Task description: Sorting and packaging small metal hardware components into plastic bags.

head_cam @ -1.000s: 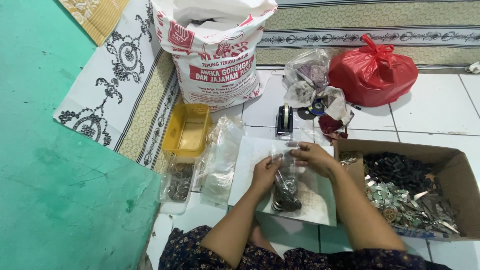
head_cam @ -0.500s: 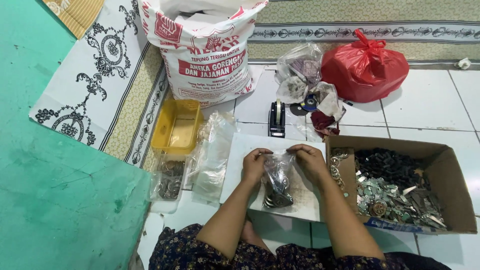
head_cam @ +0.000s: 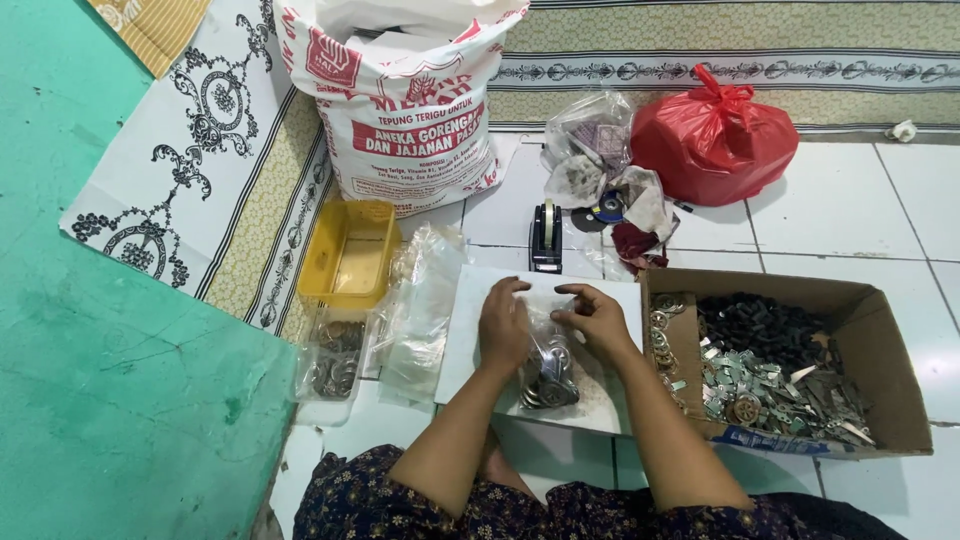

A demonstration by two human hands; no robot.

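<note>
A small clear plastic bag (head_cam: 549, 362) filled with metal parts lies on a white board (head_cam: 470, 330) on the tiled floor. My left hand (head_cam: 505, 322) and my right hand (head_cam: 595, 318) both pinch the bag's top end, fingers curled over it. The bag's lower part, packed with grey metal pieces, shows between my wrists. Directly beyond my hands stands a black tape dispenser (head_cam: 546, 238).
A cardboard box (head_cam: 890, 350) of black and metal parts sits to the right. Left are a stack of clear bags (head_cam: 420, 300), a yellow tray (head_cam: 352, 252) and a filled packet (head_cam: 335, 365). A large white sack (head_cam: 405, 105), a red bag (head_cam: 715, 135) and a green wall (head_cam: 100, 400) surround them.
My hands have stayed on the bag, shifting their fingers along its top. The camera view has drifted slightly, so everything sits a little lower and to the right.
</note>
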